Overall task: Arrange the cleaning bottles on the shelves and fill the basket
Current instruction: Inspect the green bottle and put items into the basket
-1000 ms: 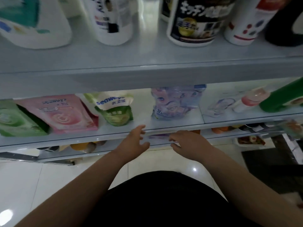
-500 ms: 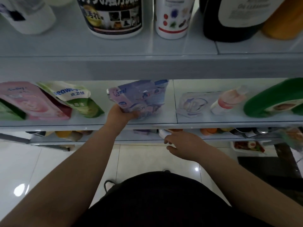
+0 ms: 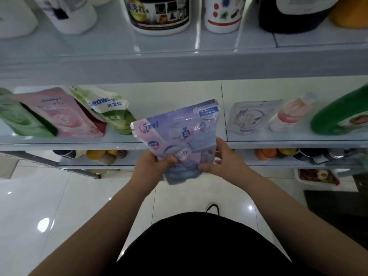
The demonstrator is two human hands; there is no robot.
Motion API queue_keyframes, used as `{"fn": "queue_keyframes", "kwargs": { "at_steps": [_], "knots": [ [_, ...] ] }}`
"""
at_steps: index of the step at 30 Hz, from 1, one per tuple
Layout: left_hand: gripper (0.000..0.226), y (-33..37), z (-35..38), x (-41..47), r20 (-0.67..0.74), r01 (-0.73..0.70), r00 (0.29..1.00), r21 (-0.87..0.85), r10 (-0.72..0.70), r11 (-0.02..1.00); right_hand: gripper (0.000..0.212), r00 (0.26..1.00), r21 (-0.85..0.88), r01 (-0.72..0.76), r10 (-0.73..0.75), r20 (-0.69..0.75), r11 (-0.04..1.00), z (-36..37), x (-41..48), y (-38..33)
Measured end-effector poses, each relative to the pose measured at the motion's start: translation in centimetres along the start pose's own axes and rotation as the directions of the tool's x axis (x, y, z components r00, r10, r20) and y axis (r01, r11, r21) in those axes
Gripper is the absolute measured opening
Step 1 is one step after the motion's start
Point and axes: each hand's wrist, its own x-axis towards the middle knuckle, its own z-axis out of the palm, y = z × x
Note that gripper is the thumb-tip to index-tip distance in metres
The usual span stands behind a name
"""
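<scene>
A purple and pink refill pouch (image 3: pixel 179 136) is held in front of the middle shelf (image 3: pixel 278 143), off its surface. My left hand (image 3: pixel 153 166) grips its lower left corner, thumb on the front. My right hand (image 3: pixel 225 158) holds its lower right edge with curled fingers. On the same shelf lie a pink pouch (image 3: pixel 63 114), green pouches (image 3: pixel 22 120) and a white-green pouch (image 3: pixel 108 108) to the left. A pale pouch (image 3: pixel 247 116), a pink bottle (image 3: pixel 290 114) and a green bottle (image 3: pixel 342 116) lie to the right.
The upper shelf (image 3: pixel 179 62) carries upright bottles, among them a white one (image 3: pixel 71 12), a black-labelled tub (image 3: pixel 159 14), a white spotted bottle (image 3: pixel 223 14) and a black jug (image 3: pixel 292 12). A lower shelf (image 3: pixel 278 162) holds small items. Glossy white floor tiles (image 3: pixel 49 206) lie below.
My left hand took the purple pouch and drew it off the middle shelf toward me. My right hand rose from the shelf edge and took hold of its right side.
</scene>
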Motion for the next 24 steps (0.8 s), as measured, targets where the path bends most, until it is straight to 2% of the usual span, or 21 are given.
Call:
{"fn": "queue_keyframes", "kwargs": {
  "at_steps": [1,3,5,8,9,11,13,15,17,18,20,22,24],
  "knots": [
    [0.035,0.0,-0.5,-1.2,0.01,0.012,1.0,-0.034,-0.011,0.999,0.079,0.999,0.115,-0.03,0.026,0.043,0.993,0.8,-0.4,-0.3],
    [0.036,-0.4,-1.7,-3.0,0.008,0.012,1.0,-0.116,-0.011,0.993,0.07,0.998,0.225,-0.037,0.026,0.052,0.974,2.9,-1.4,-0.7],
    [0.028,-1.1,-3.1,-4.6,-0.007,0.037,0.999,-0.186,-0.039,0.982,0.056,1.0,0.286,0.006,0.001,-0.023,0.958,5.4,-2.3,-0.6],
    [0.048,-2.3,-4.8,-6.3,0.001,0.128,0.992,-0.161,-0.13,0.979,0.044,0.991,0.381,-0.019,0.067,-0.115,0.924,9.0,-3.5,-1.1],
    [0.052,-2.8,-5.2,-6.6,0.001,0.163,0.986,-0.124,-0.165,0.979,0.045,0.989,0.38,-0.032,0.084,-0.122,0.924,10.1,-4.0,-1.5],
    [0.05,-3.6,-5.8,-7.0,-0.041,0.257,0.964,-0.078,-0.261,0.963,0.052,0.99,0.274,-0.054,0.087,-0.11,0.96,12.0,-5.0,-2.5],
    [0.041,-4.0,-7.0,-7.4,-0.032,0.354,0.932,-0.123,-0.36,0.927,0.048,0.997,0.273,-0.063,0.072,-0.021,0.96,13.1,-6.3,-3.5],
    [0.041,-4.2,-8.1,-8.1,0.102,0.425,0.905,-0.285,-0.414,0.859,0.035,0.998,0.47,-0.065,0.045,0.054,0.88,13.6,-7.6,-4.2],
    [0.036,-4.2,-8.8,-9.3,0.289,0.528,0.849,-0.506,-0.442,0.682,0.038,0.997,0.604,-0.081,0.059,0.056,0.793,14.5,-8.4,-5.0],
    [0.032,-3.9,-8.8,-10.1,0.418,0.603,0.798,-0.565,-0.435,0.563,0.042,0.993,0.598,-0.113,0.109,0.043,0.793,15.2,-8.7,-5.2],
    [0.022,-3.1,-8.5,-12.0,0.667,0.751,0.656,-0.527,-0.354,0.397,0.052,0.973,0.526,-0.217,0.228,0.045,0.823,17.0,-9.3,-5.0],
    [0.018,-2.5,-8.1,-13.4,0.805,0.824,0.536,-0.432,-0.254,0.368,0.049,0.959,0.589,-0.283,0.239,0.153,0.757,18.9,-10.3,-4.7],
    [0.021,-2.4,-8.1,-14.2,0.842,0.822,0.492,-0.366,-0.22,0.436,0.053,0.959,0.736,-0.279,0.211,0.187,0.617,20.4,-11.3,-4.2]
  ]
}}
